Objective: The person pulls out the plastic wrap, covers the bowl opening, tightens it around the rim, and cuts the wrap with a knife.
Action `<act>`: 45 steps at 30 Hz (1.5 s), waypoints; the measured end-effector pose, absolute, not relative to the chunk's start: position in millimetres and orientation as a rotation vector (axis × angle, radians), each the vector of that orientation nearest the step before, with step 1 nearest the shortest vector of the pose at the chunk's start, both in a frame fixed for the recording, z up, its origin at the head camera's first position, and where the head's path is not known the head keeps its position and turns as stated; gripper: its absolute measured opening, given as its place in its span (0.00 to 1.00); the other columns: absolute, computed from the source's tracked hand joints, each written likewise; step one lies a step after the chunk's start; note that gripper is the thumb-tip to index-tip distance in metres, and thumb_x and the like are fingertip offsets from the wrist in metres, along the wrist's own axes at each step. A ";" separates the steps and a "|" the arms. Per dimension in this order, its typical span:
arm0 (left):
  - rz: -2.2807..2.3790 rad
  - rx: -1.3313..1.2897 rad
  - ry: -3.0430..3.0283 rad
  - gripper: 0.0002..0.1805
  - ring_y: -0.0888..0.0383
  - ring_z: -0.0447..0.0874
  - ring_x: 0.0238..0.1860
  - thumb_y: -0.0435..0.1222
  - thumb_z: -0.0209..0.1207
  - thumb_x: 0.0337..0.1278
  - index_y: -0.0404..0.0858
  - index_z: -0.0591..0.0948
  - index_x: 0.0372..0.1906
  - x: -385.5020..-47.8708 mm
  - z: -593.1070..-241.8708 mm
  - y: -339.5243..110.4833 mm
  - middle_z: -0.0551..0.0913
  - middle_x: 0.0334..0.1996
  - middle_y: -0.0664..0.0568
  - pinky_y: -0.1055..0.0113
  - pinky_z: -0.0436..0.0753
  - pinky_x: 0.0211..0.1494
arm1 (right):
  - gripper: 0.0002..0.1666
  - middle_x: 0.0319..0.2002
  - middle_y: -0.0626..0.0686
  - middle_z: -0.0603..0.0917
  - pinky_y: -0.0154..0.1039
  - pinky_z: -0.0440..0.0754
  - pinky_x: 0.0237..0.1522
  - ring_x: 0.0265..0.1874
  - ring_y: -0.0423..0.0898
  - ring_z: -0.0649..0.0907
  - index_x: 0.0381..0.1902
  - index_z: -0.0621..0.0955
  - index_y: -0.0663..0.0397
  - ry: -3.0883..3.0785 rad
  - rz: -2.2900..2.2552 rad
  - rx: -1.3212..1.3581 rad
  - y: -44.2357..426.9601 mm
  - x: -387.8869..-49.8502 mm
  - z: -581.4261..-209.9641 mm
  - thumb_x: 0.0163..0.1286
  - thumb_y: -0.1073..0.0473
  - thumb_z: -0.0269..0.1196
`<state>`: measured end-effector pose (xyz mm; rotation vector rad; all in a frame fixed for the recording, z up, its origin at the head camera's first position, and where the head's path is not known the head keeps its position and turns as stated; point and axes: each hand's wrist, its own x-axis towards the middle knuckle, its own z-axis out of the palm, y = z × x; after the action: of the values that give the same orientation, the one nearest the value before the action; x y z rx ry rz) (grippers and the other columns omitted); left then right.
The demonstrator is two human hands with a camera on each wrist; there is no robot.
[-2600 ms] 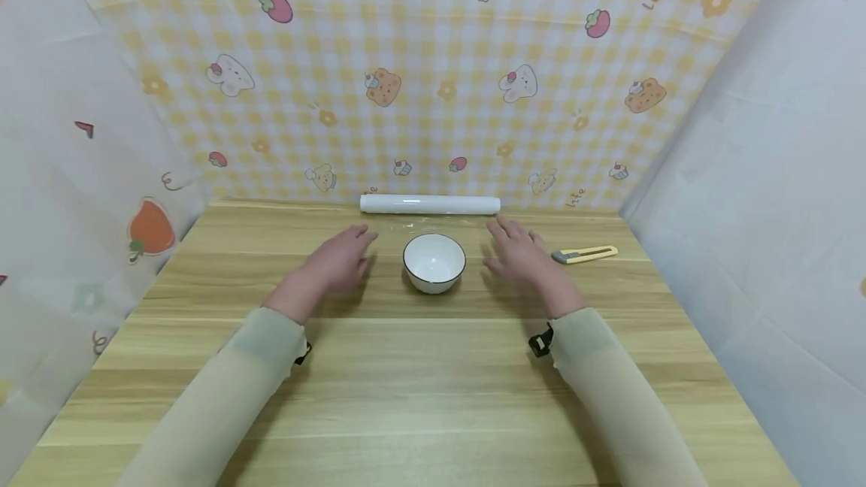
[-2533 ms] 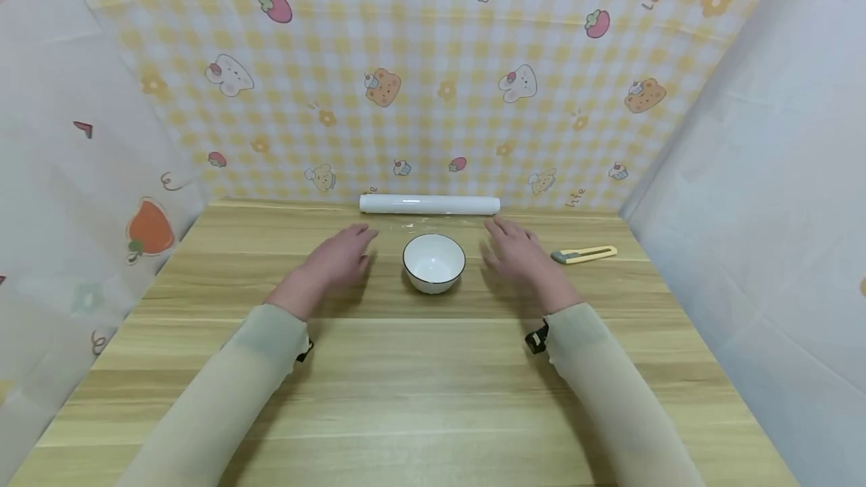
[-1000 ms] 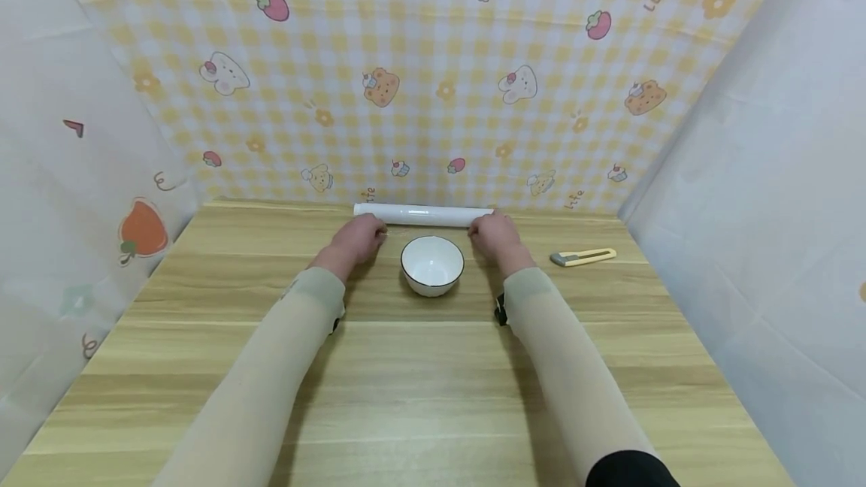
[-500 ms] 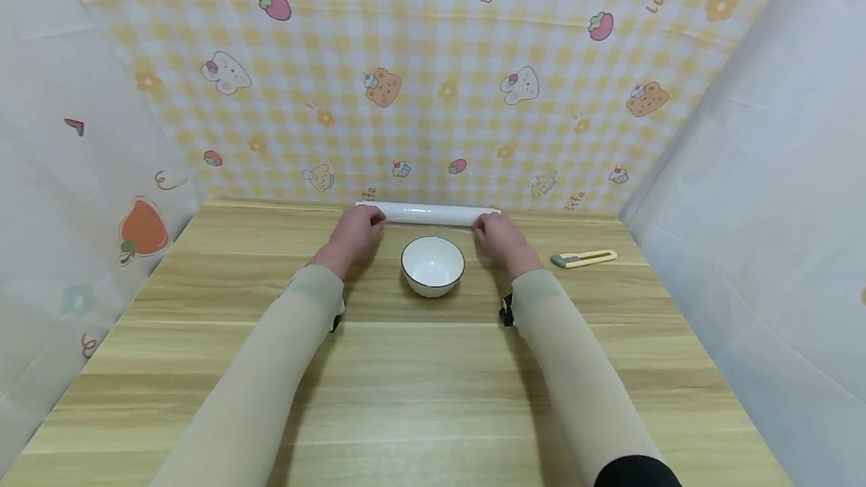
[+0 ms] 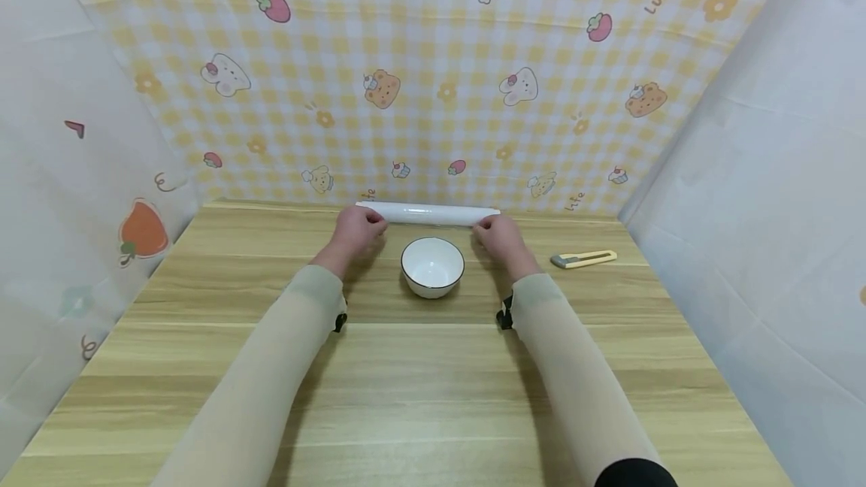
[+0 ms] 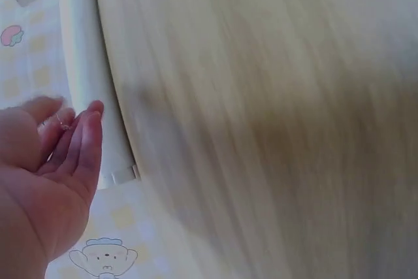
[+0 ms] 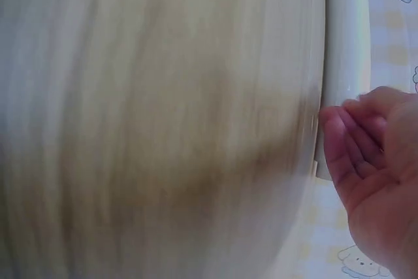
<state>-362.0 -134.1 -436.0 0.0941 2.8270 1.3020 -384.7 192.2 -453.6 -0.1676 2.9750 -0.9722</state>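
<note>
A white roll of clear film (image 5: 429, 214) lies along the back of the table, behind a white bowl (image 5: 433, 265) with a dark rim. At the roll's left end, my left hand (image 5: 355, 233) has thumb and fingertips together; in the left wrist view a glint of film (image 6: 63, 123) shows between the fingers of that hand (image 6: 55, 168). My right hand (image 5: 502, 239) pinches at the front of the roll's right end. In the right wrist view its fingertips meet beside the roll (image 7: 346, 37), and the film there is hard to see.
A yellow utility knife (image 5: 584, 258) lies on the wooden table (image 5: 419, 397), right of my right hand. Behind the roll rises a yellow checked cloth (image 5: 433, 43). White cloths hang at the left (image 5: 40, 194) and right (image 5: 798, 209).
From beside the bowl, both hands have moved up to the roll, their spread fingers now drawn together in a pinch. The roll sits slightly nearer. Over the last half second little has moved.
</note>
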 end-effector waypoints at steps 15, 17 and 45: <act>1.638 -0.344 2.668 0.18 0.52 0.89 0.41 0.38 0.74 0.69 0.30 0.86 0.53 -359.7 -432.4 -117.8 0.92 0.46 0.38 0.67 0.82 0.46 | 0.01 0.22 0.53 0.88 0.31 0.85 0.28 0.22 0.42 0.85 0.35 0.89 0.65 2.334 -1.789 0.549 180.2 -377.7 -441.0 0.68 0.72 0.71; 1.738 -0.455 2.549 0.22 0.56 0.88 0.38 0.36 0.75 0.66 0.29 0.82 0.58 -360.5 -430.9 -117.6 0.90 0.43 0.42 0.70 0.83 0.44 | 0.03 0.23 0.53 0.88 0.31 0.89 0.33 0.23 0.42 0.87 0.36 0.87 0.66 2.121 -1.921 0.611 180.8 -378.1 -438.0 0.69 0.75 0.69; 2.437 -0.499 1.764 0.23 0.51 0.85 0.68 0.32 0.62 0.80 0.28 0.77 0.73 -359.0 -422.8 -117.4 0.78 0.74 0.35 0.67 0.84 0.72 | 0.30 0.61 0.58 0.86 0.32 0.89 0.58 0.53 0.46 0.89 0.75 0.76 0.64 1.546 -2.542 0.661 182.5 -385.6 -428.8 0.78 0.71 0.66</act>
<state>-359.0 -117.4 -422.8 -0.4988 1.7638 2.4372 -385.6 182.5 -428.8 0.6607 1.5458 -2.5416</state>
